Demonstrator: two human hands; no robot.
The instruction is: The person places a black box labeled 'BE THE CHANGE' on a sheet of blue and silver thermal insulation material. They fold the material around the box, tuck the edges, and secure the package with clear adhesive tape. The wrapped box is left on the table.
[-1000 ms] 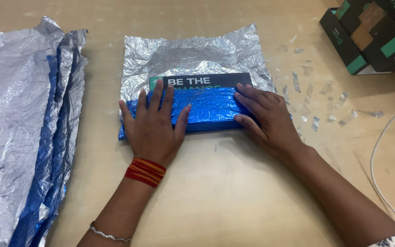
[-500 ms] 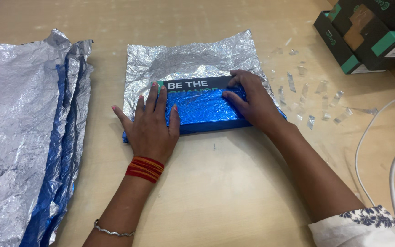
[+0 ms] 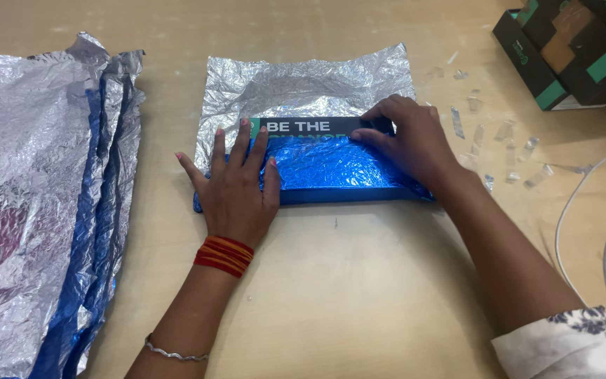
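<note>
A flat dark box (image 3: 331,127) lies on a sheet of foil (image 3: 303,88), silver side up, on the wooden table. The foil's near edge, blue side out (image 3: 331,165), is folded up over the box. My left hand (image 3: 236,186) lies flat, fingers spread, on the left end of the blue fold. Over at the right end, my right hand (image 3: 408,144) presses the fold down, fingertips at its upper edge.
A stack of crumpled silver and blue foil sheets (image 3: 36,210) fills the left side. Dark boxes with green corners (image 3: 569,49) stand at the back right. Several clear tape pieces (image 3: 506,140) lie right of the box. White cables (image 3: 597,217) run along the right edge.
My right hand has slid up and leftward along the top of the blue fold. My left hand stays flat on the left end.
</note>
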